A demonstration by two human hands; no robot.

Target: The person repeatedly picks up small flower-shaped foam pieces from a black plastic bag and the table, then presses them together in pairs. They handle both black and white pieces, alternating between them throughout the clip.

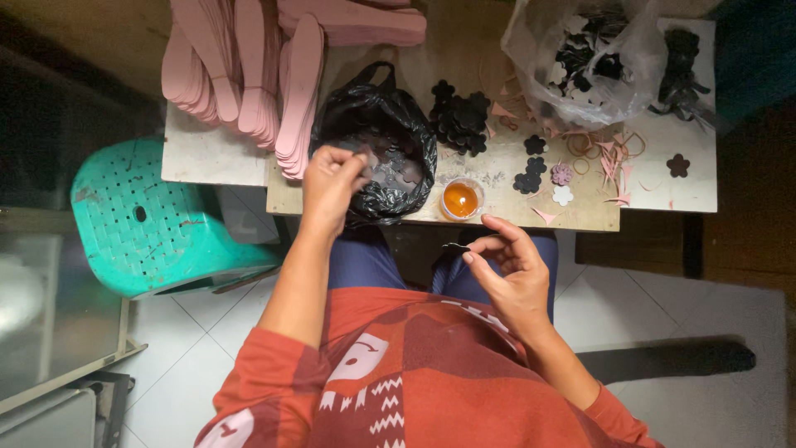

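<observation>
My left hand (330, 184) reaches into an open black plastic bag (377, 108) on the table edge, its fingertips pinched on a small dark cut-out piece among the pieces inside. My right hand (507, 265) hovers over my lap just below the table edge. It holds a small black flower-shaped piece (454, 246) between thumb and fingertips. A small clear cup of orange glue (461, 200) stands on the table edge between both hands.
A heap of black flower cut-outs (458, 118) lies behind the cup. Stacked pink sole-shaped sheets (249, 66) fill the back left. A clear bag of black pieces (597, 62) sits back right, with loose flowers (563, 185) and pink scraps nearby. A teal plastic stool (141, 216) stands left.
</observation>
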